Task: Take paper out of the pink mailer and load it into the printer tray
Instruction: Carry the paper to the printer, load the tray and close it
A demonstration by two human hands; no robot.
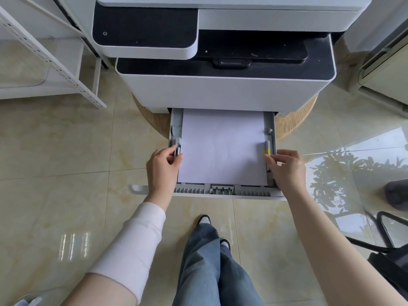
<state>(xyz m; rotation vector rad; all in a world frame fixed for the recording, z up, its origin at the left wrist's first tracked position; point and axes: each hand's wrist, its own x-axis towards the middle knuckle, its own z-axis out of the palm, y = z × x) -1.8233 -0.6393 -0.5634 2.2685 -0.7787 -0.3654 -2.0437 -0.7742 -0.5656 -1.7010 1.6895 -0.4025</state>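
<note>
A white and black printer (225,85) stands on a round wooden stand. Its grey paper tray (223,191) is pulled out toward me. A stack of white paper (223,149) lies flat inside the tray. My left hand (163,166) rests at the tray's left side, fingers pinching the left grey paper guide (177,146). My right hand (287,168) grips the right guide with the yellow tab (267,149). No pink mailer is in view.
A white metal shelf frame (50,60) stands at the left. An air-conditioner unit (384,71) is at the right. A black chair base (388,246) sits at the lower right. My legs and shoes (212,250) stand on the glossy tiled floor.
</note>
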